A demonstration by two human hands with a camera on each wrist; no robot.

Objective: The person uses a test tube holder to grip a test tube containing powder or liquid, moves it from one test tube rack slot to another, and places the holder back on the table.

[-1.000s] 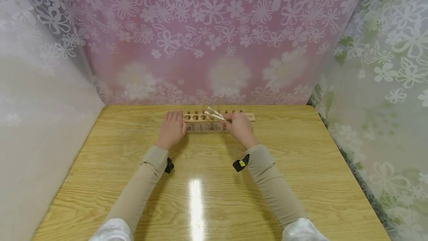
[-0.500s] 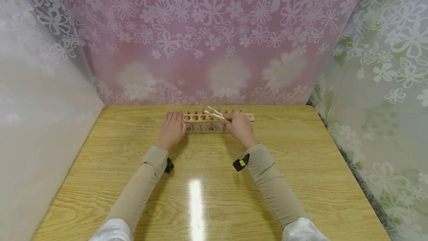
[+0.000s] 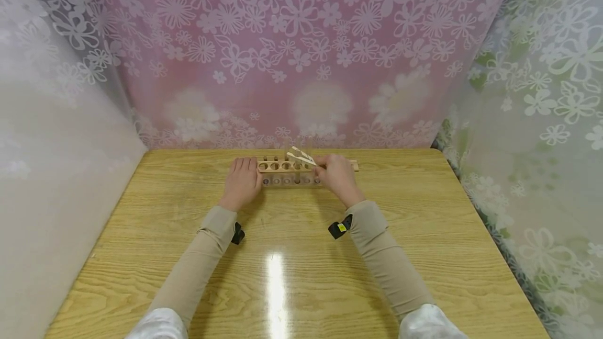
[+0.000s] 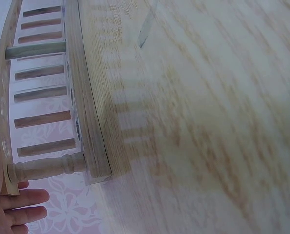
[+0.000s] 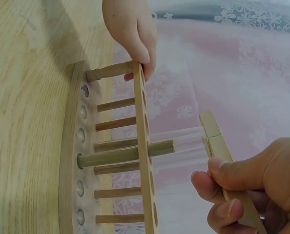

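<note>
In the head view, a wooden test tube rack stands near the far edge of the table, before a pink flowered curtain. The left hand grips the rack's left end, and the right hand is over the rack's right part, pinching a pale wooden clamp whose prongs reach across above the rack's middle holes. Faint clear tubes rise from that middle stretch. In the left wrist view, the rack's turned end post joins its top bar to its base, with several pegs lined up behind; the left hand's fingers show past the end of the top bar. In the right wrist view, thumb and fingers pinch the clamp, its tip beside the top of a tube with greenish contents that passes through the rack's top bar down to its base; whether the clamp touches the glass cannot be told. The left hand is again at the rack's end, beside the post.
</note>
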